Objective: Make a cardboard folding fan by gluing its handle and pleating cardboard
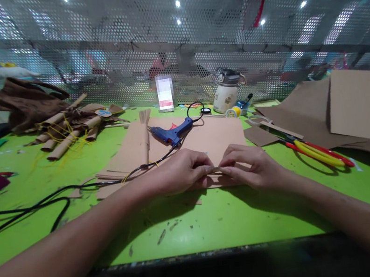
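Between the thumbs and fingertips of both hands is a thin strip of brown paper [216, 169], mostly covered by the fingers. My left hand [188, 168] pinches it from the left, and my right hand [253, 165] grips it from the right, fingers curled. Under and beyond them lie flat sheets of brown kraft paper [222, 134]. A blue hot glue gun [172, 133] rests on these sheets, just past my left hand. Left of it lies a rolled paper piece [144, 140] with a fringed far end.
Red-and-yellow-handled scissors [322, 153] and large brown sheets [367, 108] lie at right. Black cord [83, 186] crosses the left side. Several paper rolls [65, 142] tangled in yellow thread lie back left. A bottle [226, 93] and thread spool [233, 112] stand at the back.
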`<act>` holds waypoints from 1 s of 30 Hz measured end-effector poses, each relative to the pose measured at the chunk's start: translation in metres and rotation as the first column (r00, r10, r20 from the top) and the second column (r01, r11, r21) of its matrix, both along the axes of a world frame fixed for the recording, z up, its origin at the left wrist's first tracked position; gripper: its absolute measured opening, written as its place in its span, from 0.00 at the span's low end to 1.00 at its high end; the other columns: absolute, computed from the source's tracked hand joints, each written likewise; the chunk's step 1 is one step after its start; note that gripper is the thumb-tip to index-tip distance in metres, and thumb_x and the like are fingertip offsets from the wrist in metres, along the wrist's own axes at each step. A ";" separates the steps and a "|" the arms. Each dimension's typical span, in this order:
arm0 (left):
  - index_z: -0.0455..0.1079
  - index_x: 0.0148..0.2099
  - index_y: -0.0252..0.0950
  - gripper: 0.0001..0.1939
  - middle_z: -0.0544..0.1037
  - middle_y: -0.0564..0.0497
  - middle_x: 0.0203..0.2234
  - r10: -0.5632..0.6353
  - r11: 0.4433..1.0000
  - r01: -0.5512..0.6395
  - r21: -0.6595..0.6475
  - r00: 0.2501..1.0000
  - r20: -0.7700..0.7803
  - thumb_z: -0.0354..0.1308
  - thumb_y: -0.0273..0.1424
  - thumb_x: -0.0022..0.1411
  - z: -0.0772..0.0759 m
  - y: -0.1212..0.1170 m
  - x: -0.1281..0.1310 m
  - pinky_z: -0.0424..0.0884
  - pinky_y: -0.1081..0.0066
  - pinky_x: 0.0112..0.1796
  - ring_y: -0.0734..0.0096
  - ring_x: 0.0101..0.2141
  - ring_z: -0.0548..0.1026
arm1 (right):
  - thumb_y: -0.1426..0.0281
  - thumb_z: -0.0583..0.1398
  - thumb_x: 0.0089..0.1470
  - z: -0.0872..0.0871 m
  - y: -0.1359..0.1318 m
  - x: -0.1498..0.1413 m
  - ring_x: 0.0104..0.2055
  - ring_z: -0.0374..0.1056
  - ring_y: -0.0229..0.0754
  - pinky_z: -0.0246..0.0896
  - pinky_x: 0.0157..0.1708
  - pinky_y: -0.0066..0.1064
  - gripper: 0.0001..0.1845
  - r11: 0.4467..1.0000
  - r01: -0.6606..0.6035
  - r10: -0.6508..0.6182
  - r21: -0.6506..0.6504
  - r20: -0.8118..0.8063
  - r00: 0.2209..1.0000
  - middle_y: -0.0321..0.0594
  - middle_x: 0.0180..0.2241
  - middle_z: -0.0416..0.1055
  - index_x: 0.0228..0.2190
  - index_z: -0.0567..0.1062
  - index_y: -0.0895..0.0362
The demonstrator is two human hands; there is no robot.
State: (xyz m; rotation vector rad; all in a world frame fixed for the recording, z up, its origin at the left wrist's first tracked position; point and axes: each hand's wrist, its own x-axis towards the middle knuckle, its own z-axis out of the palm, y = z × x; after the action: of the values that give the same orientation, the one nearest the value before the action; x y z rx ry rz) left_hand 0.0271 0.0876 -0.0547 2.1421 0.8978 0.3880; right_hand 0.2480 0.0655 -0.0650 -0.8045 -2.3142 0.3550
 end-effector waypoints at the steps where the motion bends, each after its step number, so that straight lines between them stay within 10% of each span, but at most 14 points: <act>1: 0.72 0.37 0.35 0.12 0.76 0.53 0.25 0.000 0.999 0.001 0.052 1.000 -0.017 0.50 0.35 0.63 0.000 -0.001 0.001 0.61 0.76 0.27 0.75 0.25 0.70 | 0.73 0.58 0.56 0.000 -0.001 -0.001 0.31 0.66 0.39 0.61 0.31 0.31 0.05 1.000 0.004 -0.004 -0.006 0.000 1.000 0.41 0.29 0.69 0.32 0.75 0.58; 16: 0.74 0.36 0.35 0.07 0.77 0.50 0.26 -0.009 0.731 0.045 0.681 0.998 -0.055 0.56 0.31 0.59 -0.017 0.010 -0.004 0.63 0.73 0.29 0.72 0.27 0.71 | 0.76 0.57 0.56 -0.003 0.007 0.005 0.31 0.64 0.40 0.60 0.28 0.29 0.06 0.975 -0.009 -0.002 0.222 0.051 0.999 0.43 0.28 0.67 0.34 0.74 0.60; 30: 0.70 0.32 0.34 0.07 0.73 0.51 0.24 0.013 0.633 0.040 0.773 0.998 -0.062 0.52 0.28 0.62 -0.008 0.005 -0.004 0.61 0.74 0.28 0.74 0.26 0.68 | 0.76 0.55 0.57 -0.005 0.008 0.005 0.29 0.65 0.39 0.60 0.27 0.28 0.08 0.964 0.014 -0.022 0.267 0.026 0.999 0.42 0.27 0.69 0.34 0.75 0.60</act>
State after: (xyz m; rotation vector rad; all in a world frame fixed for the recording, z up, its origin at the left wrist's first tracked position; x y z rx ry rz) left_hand 0.0235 0.0922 -0.0626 2.9663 0.8238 0.8281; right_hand 0.2534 0.0732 -0.0705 -0.6986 -2.3151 0.0210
